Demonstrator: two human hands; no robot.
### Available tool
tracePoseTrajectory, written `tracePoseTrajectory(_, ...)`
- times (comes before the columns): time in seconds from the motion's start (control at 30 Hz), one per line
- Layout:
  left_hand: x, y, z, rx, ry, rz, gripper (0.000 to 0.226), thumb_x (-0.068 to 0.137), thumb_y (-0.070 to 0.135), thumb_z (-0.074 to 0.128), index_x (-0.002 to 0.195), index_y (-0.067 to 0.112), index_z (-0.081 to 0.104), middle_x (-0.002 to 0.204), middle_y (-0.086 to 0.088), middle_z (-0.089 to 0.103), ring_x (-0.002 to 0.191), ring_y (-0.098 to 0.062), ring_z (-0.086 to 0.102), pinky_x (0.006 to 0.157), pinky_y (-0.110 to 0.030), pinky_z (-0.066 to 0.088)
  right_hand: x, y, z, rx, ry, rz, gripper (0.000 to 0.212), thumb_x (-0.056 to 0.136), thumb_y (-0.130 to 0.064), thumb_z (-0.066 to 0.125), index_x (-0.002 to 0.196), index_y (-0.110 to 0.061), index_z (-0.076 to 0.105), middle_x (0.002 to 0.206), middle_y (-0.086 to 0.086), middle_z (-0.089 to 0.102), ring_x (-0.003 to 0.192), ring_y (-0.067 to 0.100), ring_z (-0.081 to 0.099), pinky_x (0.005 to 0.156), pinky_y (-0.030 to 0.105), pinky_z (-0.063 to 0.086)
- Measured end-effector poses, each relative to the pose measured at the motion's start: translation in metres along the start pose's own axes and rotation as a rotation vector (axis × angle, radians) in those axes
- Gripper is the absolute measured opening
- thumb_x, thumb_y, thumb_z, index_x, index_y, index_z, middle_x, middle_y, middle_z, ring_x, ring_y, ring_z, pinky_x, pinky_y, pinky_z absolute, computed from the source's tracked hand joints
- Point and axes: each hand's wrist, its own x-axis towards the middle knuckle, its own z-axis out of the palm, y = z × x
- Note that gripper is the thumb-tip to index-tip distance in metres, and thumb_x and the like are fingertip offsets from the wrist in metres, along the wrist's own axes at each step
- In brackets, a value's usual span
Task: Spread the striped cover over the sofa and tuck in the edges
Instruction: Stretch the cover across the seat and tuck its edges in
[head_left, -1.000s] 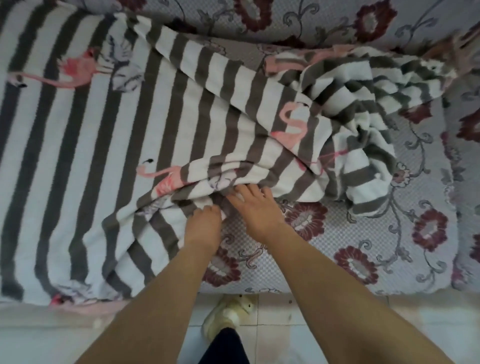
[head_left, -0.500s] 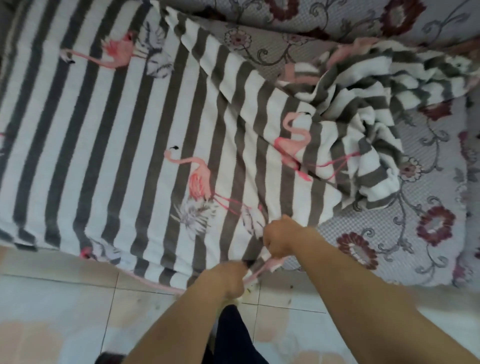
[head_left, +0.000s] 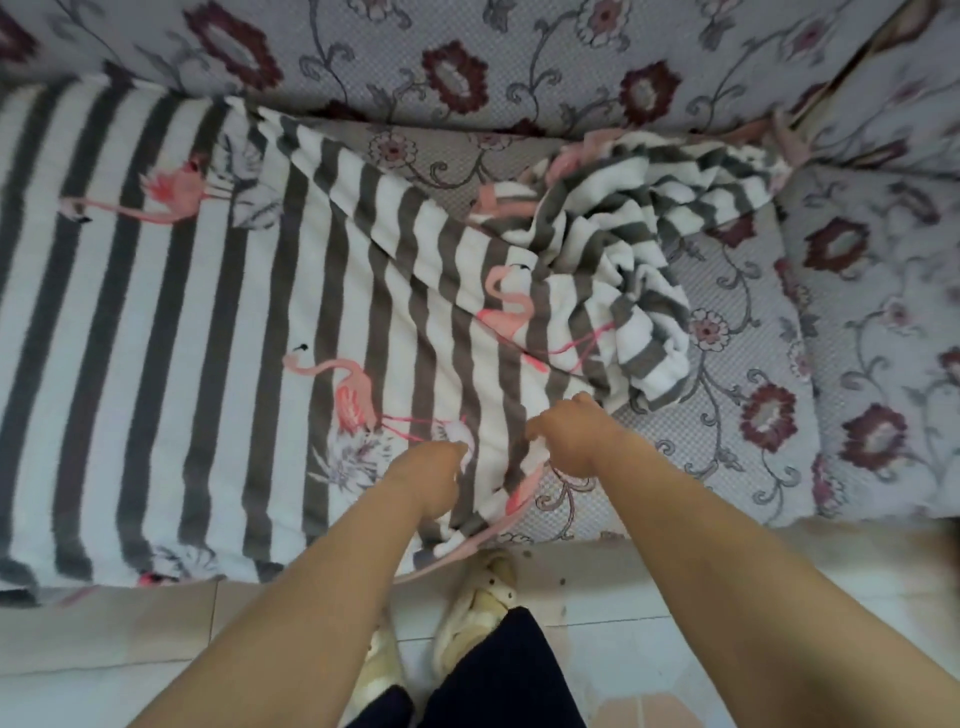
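The striped cover (head_left: 171, 364), grey and white with pink flamingos and a pink hem, lies flat over the left part of the sofa seat (head_left: 753, 322). Its right part is bunched in a heap (head_left: 623, 244) at the back middle of the seat. My left hand (head_left: 434, 475) and my right hand (head_left: 569, 439) are close together at the seat's front edge, both gripping the cover's front edge, which is pulled toward me. The right half of the flowered seat is bare.
The sofa's flowered backrest (head_left: 519, 57) runs along the top, and an armrest cushion (head_left: 893, 171) stands at the right. Pale floor tiles (head_left: 649, 597) lie in front of the sofa. My feet in light slippers (head_left: 478, 597) stand right at the sofa's front edge.
Both hands gripped the folded-over edge on the seat and pulled it toward me. The fold opened, and the cover now lies flatter with a whole flamingo showing.
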Motion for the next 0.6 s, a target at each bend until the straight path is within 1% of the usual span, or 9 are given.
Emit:
tracePoseTrajectory(0.07, 0.010, 0.017, -0.029, -0.006, 0.065, 0.041, 0.053, 0.088, 0.006, 0.043, 0.141, 0.016, 0.039, 0.145, -0.011, 0.044, 0.131, -0.030, 0.043, 0.107, -0.035, 0.038, -0.003, 0.018, -0.014, 0.023, 0.053, 0.044, 0.039, 0.086, -0.014, 0.050, 0.122, -0.027, 0.058, 0.119, 0.005, 0.063, 0.113, 0.028, 0.052, 0.098, 0.037, 0.029)
tracePoseTrajectory(0.1, 0.015, 0.023, -0.041, -0.005, 0.083, 0.048, 0.054, 0.089, 0.007, 0.043, 0.142, 0.016, 0.037, 0.146, -0.010, 0.042, 0.132, -0.029, 0.042, 0.108, -0.035, 0.037, -0.004, 0.026, -0.020, 0.040, 0.088, 0.073, 0.037, 0.085, -0.015, 0.051, 0.119, -0.026, 0.059, 0.117, 0.006, 0.063, 0.113, 0.029, 0.053, 0.099, 0.038, 0.030)
tracePoseTrajectory(0.17, 0.029, 0.037, -0.062, -0.007, 0.128, 0.067, 0.056, 0.089, 0.009, 0.043, 0.144, 0.017, 0.036, 0.147, -0.009, 0.041, 0.133, -0.028, 0.040, 0.109, -0.036, 0.036, -0.005, 0.045, -0.032, 0.061, 0.211, 0.140, 0.033, 0.082, -0.014, 0.051, 0.110, -0.025, 0.063, 0.112, 0.005, 0.064, 0.110, 0.030, 0.053, 0.095, 0.039, 0.032)
tracePoseTrajectory(0.23, 0.051, 0.061, -0.083, -0.020, 0.203, 0.113, 0.054, 0.088, 0.008, 0.043, 0.140, 0.018, 0.042, 0.143, -0.010, 0.047, 0.128, -0.029, 0.045, 0.107, -0.037, 0.039, -0.007, 0.077, -0.042, 0.090, 0.384, 0.232, 0.030, 0.080, -0.014, 0.051, 0.106, -0.020, 0.063, 0.111, 0.006, 0.064, 0.107, 0.030, 0.053, 0.091, 0.040, 0.035)
tracePoseTrajectory(0.3, 0.075, 0.088, -0.101, -0.041, 0.257, 0.150, 0.052, 0.087, 0.007, 0.045, 0.138, 0.018, 0.044, 0.139, -0.010, 0.050, 0.125, -0.030, 0.048, 0.104, -0.039, 0.041, -0.005, 0.111, -0.046, 0.134, 0.511, 0.341, 0.034, 0.078, -0.011, 0.052, 0.110, -0.013, 0.061, 0.111, 0.011, 0.063, 0.105, 0.033, 0.053, 0.088, 0.041, 0.038)
tracePoseTrajectory(0.33, 0.092, 0.105, -0.110, -0.046, 0.283, 0.154, 0.053, 0.087, 0.008, 0.045, 0.139, 0.017, 0.043, 0.140, -0.010, 0.048, 0.126, -0.030, 0.047, 0.105, -0.040, 0.041, -0.003, 0.133, -0.046, 0.147, 0.533, 0.381, 0.036, 0.078, -0.010, 0.051, 0.113, -0.011, 0.059, 0.112, 0.012, 0.061, 0.106, 0.034, 0.052, 0.087, 0.041, 0.039)
tracePoseTrajectory(0.47, 0.166, 0.173, -0.140, -0.045, 0.420, 0.184, 0.057, 0.087, 0.007, 0.045, 0.143, 0.014, 0.034, 0.147, -0.011, 0.037, 0.132, -0.032, 0.040, 0.107, -0.041, 0.037, 0.013, 0.205, -0.031, 0.312, 0.505, 0.506, 0.041, 0.085, -0.015, 0.050, 0.125, -0.008, 0.048, 0.123, 0.014, 0.052, 0.113, 0.035, 0.048, 0.090, 0.042, 0.039)
tracePoseTrajectory(0.53, 0.202, 0.204, -0.149, 0.023, 0.433, 0.168, 0.064, 0.090, 0.010, 0.046, 0.148, 0.016, 0.021, 0.157, -0.008, 0.018, 0.139, -0.030, 0.030, 0.109, -0.044, 0.035, 0.021, 0.229, -0.023, 0.425, 0.463, 0.522, 0.043, 0.089, -0.021, 0.050, 0.129, -0.008, 0.043, 0.127, 0.015, 0.051, 0.116, 0.036, 0.048, 0.094, 0.043, 0.040)
tracePoseTrajectory(0.6, 0.236, 0.229, -0.152, 0.094, 0.402, 0.109, 0.074, 0.091, 0.014, 0.048, 0.151, 0.024, 0.005, 0.161, -0.001, -0.001, 0.141, -0.032, 0.025, 0.107, -0.046, 0.034, 0.032, 0.250, -0.015, 0.562, 0.391, 0.508, 0.049, 0.092, -0.027, 0.052, 0.135, -0.009, 0.037, 0.131, 0.015, 0.049, 0.120, 0.036, 0.047, 0.098, 0.044, 0.038)
